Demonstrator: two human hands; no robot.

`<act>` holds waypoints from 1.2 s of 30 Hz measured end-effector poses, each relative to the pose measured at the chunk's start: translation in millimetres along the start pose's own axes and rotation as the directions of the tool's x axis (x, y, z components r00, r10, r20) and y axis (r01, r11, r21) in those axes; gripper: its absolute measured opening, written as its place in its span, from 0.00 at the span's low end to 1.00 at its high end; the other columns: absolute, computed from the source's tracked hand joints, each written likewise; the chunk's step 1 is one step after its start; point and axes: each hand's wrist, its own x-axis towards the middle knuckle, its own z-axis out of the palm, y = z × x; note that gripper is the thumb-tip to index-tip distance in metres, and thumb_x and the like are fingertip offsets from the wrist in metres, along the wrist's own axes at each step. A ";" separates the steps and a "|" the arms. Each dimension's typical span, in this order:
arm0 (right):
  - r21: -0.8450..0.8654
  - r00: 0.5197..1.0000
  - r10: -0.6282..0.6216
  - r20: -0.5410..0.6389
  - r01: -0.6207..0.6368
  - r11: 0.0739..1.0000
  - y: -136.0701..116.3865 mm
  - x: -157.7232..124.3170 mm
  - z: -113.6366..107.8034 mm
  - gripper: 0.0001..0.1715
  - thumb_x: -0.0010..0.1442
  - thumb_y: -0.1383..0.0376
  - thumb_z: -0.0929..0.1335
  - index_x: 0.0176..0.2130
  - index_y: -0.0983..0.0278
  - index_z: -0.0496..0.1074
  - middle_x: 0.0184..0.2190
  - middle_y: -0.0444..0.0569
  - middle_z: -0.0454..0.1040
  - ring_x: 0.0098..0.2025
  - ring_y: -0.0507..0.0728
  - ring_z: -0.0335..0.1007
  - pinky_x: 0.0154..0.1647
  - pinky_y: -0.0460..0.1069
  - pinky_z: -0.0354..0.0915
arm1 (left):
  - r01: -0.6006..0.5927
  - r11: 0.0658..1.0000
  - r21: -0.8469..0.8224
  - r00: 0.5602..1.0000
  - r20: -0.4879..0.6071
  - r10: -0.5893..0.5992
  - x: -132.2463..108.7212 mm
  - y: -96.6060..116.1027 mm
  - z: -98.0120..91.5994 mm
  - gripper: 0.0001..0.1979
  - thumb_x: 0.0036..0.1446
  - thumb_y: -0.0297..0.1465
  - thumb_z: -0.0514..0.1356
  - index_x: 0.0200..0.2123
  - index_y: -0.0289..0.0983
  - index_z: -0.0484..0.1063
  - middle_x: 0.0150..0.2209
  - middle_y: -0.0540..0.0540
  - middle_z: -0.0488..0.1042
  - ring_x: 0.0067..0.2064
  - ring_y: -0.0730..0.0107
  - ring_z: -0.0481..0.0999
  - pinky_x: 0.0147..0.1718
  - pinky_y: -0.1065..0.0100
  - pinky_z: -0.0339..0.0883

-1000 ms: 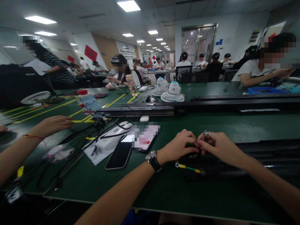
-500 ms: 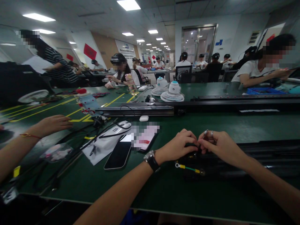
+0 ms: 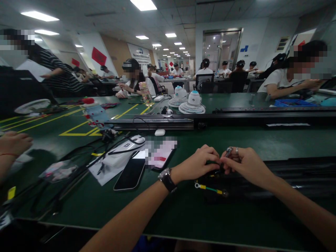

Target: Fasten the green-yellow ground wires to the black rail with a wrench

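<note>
My left hand (image 3: 201,161), with a watch (image 3: 167,179) on its wrist, has its fingers curled at the end of a dark metal profile (image 3: 296,175). Touching its fingertips is my right hand (image 3: 240,160), which wears rings and has its fingers pinched together. Whatever lies between the fingertips is too small and dark to make out. Just below the hands a green wire (image 3: 211,189) with yellow sleeves and a ring terminal sticks out over the green table (image 3: 173,213).
Left of my hands lie a black phone (image 3: 130,171), a pink phone (image 3: 165,154) and a white pouch (image 3: 119,157). Long profiles (image 3: 236,120) cross the table behind, near white fans (image 3: 193,103). A co-worker's hand (image 3: 15,143) is at the far left.
The co-worker's hand at the left has moved further left. My two hands stay together at nearly the same place, and the view has shifted slightly.
</note>
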 end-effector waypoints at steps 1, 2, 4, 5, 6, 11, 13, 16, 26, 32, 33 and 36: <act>0.000 1.000 -0.003 0.003 0.003 1.000 -0.4 -0.2 0.2 0.13 0.67 0.57 0.69 0.36 0.64 0.76 0.28 0.45 0.80 0.28 0.54 0.80 0.30 0.47 0.73 | -0.002 1.000 0.002 1.000 0.001 0.002 -0.2 0.2 -0.4 0.07 0.68 0.33 0.60 0.46 0.43 0.78 0.48 0.47 0.73 0.54 0.62 0.67 0.54 0.60 0.60; 0.000 1.000 -0.005 0.006 0.005 1.000 -0.8 -0.3 0.5 0.13 0.67 0.57 0.69 0.36 0.64 0.76 0.28 0.45 0.80 0.28 0.54 0.80 0.30 0.47 0.73 | -0.004 1.000 0.004 1.000 0.002 0.004 -0.3 0.4 -0.9 0.07 0.68 0.33 0.60 0.46 0.43 0.78 0.48 0.47 0.73 0.54 0.62 0.67 0.54 0.60 0.60; -0.001 1.000 -0.010 0.009 0.010 1.000 -1.9 -0.5 1.2 0.13 0.68 0.57 0.69 0.37 0.64 0.76 0.28 0.45 0.80 0.28 0.54 0.81 0.30 0.47 0.73 | -0.006 1.000 0.005 1.000 0.008 0.006 -0.4 0.5 -2.1 0.07 0.68 0.33 0.61 0.46 0.42 0.78 0.49 0.47 0.73 0.54 0.62 0.67 0.54 0.60 0.60; -0.002 1.000 -0.013 0.011 0.013 1.000 -2.6 -0.6 1.5 0.13 0.68 0.57 0.69 0.37 0.64 0.76 0.28 0.45 0.80 0.29 0.54 0.81 0.30 0.47 0.74 | -0.006 1.000 0.004 1.000 0.010 0.006 -0.3 0.5 -2.7 0.07 0.68 0.33 0.61 0.46 0.42 0.78 0.49 0.47 0.73 0.54 0.62 0.67 0.54 0.60 0.60; -0.004 1.000 -0.016 0.016 0.016 1.000 -3.3 -0.6 1.8 0.12 0.67 0.57 0.69 0.38 0.63 0.76 0.28 0.45 0.80 0.29 0.54 0.81 0.30 0.47 0.74 | -0.004 1.000 0.002 1.000 0.013 0.004 -0.2 0.3 -3.3 0.07 0.68 0.33 0.61 0.46 0.42 0.78 0.49 0.47 0.73 0.54 0.62 0.67 0.54 0.60 0.60; -0.020 0.998 -0.025 0.052 0.026 0.999 -6.0 -0.8 1.2 0.10 0.67 0.59 0.68 0.38 0.63 0.75 0.28 0.45 0.80 0.29 0.55 0.81 0.31 0.47 0.74 | 0.008 1.000 -0.017 0.999 0.032 -0.007 0.5 -0.6 -4.2 0.07 0.67 0.32 0.62 0.46 0.43 0.78 0.49 0.46 0.73 0.54 0.61 0.67 0.55 0.60 0.59; -0.033 0.998 -0.027 0.058 0.029 0.999 -6.3 -0.8 0.8 0.10 0.67 0.59 0.68 0.38 0.63 0.75 0.28 0.45 0.80 0.28 0.55 0.81 0.31 0.47 0.73 | 0.008 1.000 -0.024 0.999 0.039 -0.007 0.6 -0.7 -3.6 0.07 0.67 0.32 0.62 0.46 0.43 0.78 0.49 0.47 0.73 0.54 0.62 0.67 0.55 0.61 0.59; -0.062 0.998 -0.033 0.053 0.037 0.997 -6.5 -0.4 0.5 0.10 0.68 0.59 0.68 0.38 0.63 0.75 0.26 0.44 0.80 0.27 0.54 0.80 0.30 0.48 0.72 | 0.007 1.000 -0.031 0.999 0.042 -0.006 0.5 -0.6 -2.9 0.06 0.67 0.32 0.62 0.46 0.43 0.79 0.49 0.47 0.73 0.54 0.62 0.67 0.55 0.61 0.59; -0.089 0.998 -0.045 0.045 0.049 0.995 -8.7 -0.7 0.4 0.10 0.68 0.60 0.67 0.38 0.63 0.75 0.27 0.45 0.80 0.29 0.55 0.81 0.31 0.47 0.72 | 0.013 1.000 -0.026 1.000 0.020 -0.012 0.4 -1.9 -3.2 0.06 0.67 0.32 0.62 0.45 0.43 0.78 0.49 0.47 0.73 0.54 0.62 0.67 0.54 0.60 0.59; -0.102 0.998 -0.048 0.046 0.053 0.993 -8.4 -0.5 0.7 0.11 0.68 0.59 0.67 0.38 0.63 0.75 0.27 0.45 0.80 0.28 0.55 0.81 0.30 0.47 0.71 | 0.008 1.000 -0.028 1.000 0.016 -0.008 -0.2 -1.5 -1.9 0.06 0.67 0.32 0.62 0.45 0.42 0.78 0.48 0.47 0.73 0.53 0.62 0.67 0.54 0.60 0.59; -0.107 0.998 -0.051 0.045 0.055 0.993 -8.3 -0.4 0.6 0.11 0.68 0.59 0.67 0.38 0.63 0.75 0.27 0.45 0.80 0.28 0.55 0.81 0.30 0.47 0.71 | 0.008 1.000 -0.028 1.000 0.015 -0.007 -0.2 -1.3 -2.0 0.06 0.67 0.32 0.62 0.45 0.42 0.78 0.48 0.47 0.73 0.53 0.62 0.67 0.54 0.60 0.59; -0.128 0.997 -0.060 0.045 0.065 0.990 -8.2 -0.1 0.1 0.11 0.68 0.60 0.66 0.38 0.63 0.75 0.27 0.45 0.80 0.29 0.55 0.80 0.31 0.48 0.70 | 0.004 1.000 -0.027 1.000 0.014 -0.003 -0.3 -0.9 -2.4 0.06 0.67 0.32 0.62 0.45 0.42 0.78 0.48 0.47 0.73 0.53 0.62 0.67 0.54 0.60 0.59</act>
